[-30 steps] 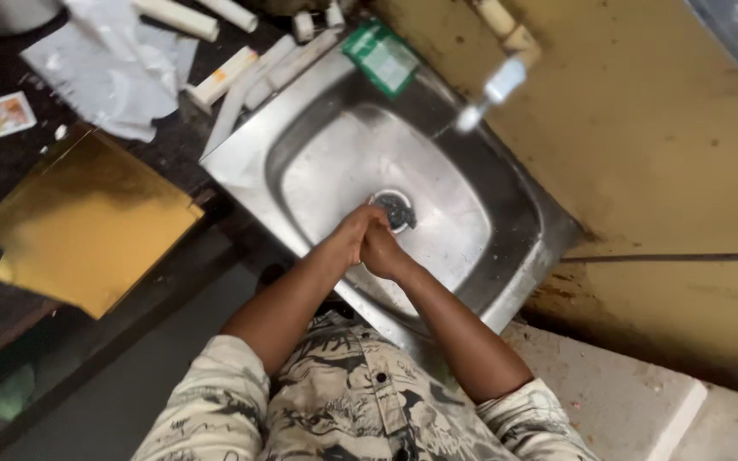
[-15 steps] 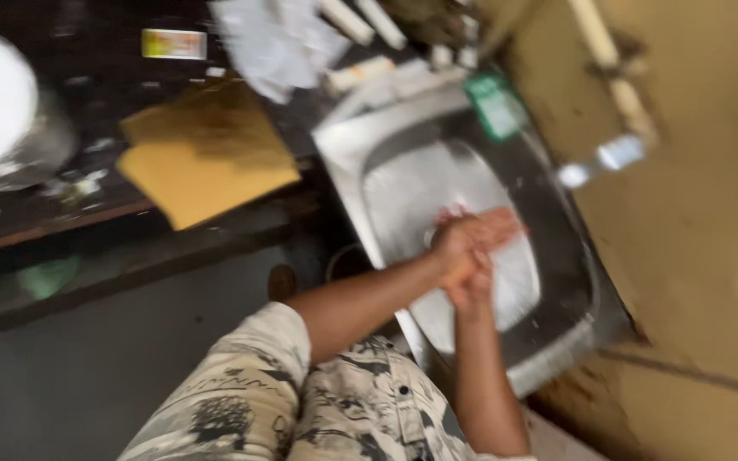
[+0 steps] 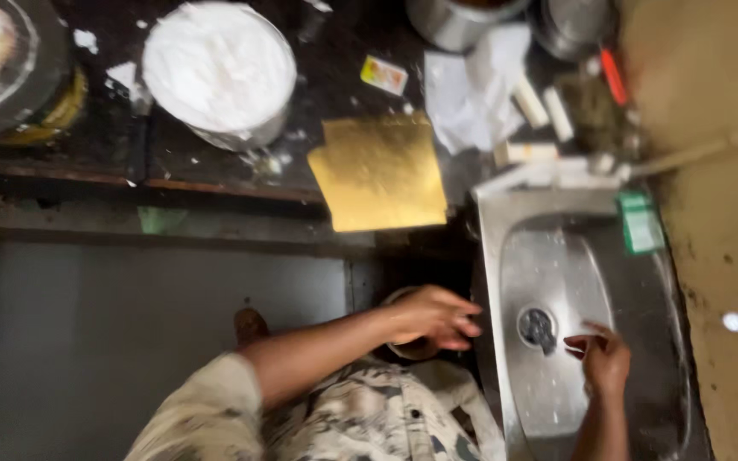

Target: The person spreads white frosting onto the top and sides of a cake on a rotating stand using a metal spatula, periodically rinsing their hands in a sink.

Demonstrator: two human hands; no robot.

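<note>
On the far left of the dark counter (image 3: 335, 77) a cake on a round stand (image 3: 2, 60) shows partly, cut by the edge. To the right of it stands a round cake covered with white cream (image 3: 219, 68), with white spots on the counter around it. Next is a square golden board (image 3: 382, 171) that hangs a little over the near edge of the counter, and then some crumpled white paper (image 3: 471, 94) with small white sticks beside it.

The left hand (image 3: 433, 316) is stretched out with the fingers loosely spread, palm down. It holds nothing and hovers just at the left rim of the sink. The sink (image 3: 506, 213) is of steel, rectangular, with rounded corners. Its metal looks wet and shiny, and the dark round drain (image 3: 538, 327) is in the middle of the floor. A green packet (image 3: 640, 222) lies on the far rim.

The right hand (image 3: 604, 358) is inside the basin, just to the right of the drain. Its fingers are bent, with thumb and fingers near together, but I cannot tell if they pinch something. At the right edge a tap tip (image 3: 736, 322) shows over the yellowish wall.

Half a second ago both hands were pressed together over the basin, rubbing. Now they are apart and the left one has moved out to the rim. The view has also turned, so more of the counter and the white cake are in sight.
</note>
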